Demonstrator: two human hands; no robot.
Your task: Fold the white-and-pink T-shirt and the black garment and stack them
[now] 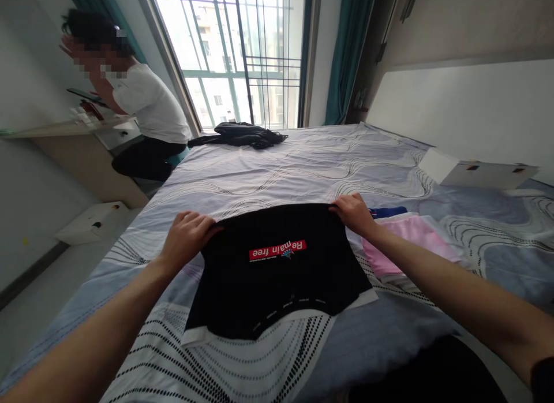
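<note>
A black T-shirt (277,282) with white trim hangs spread between my two hands over the bed. Its red "Remain free" print appears upside down from here. My left hand (187,234) pinches the far left corner, fingers closed on the cloth. At the far right corner, my right hand (354,213) grips the same edge. The T-shirt's near part, with a curved edge and white corners, lies low against the bedding. Beside my right forearm is a pink folded cloth (398,241), partly hidden by the arm, with a blue cloth (387,212) behind it.
The bed (303,172) has a patterned grey sheet. Dark clothing (242,135) lies at its far edge, and a white box (476,171) rests near the headboard (476,108). A person in a white shirt (151,105) sits at a desk (56,129), left.
</note>
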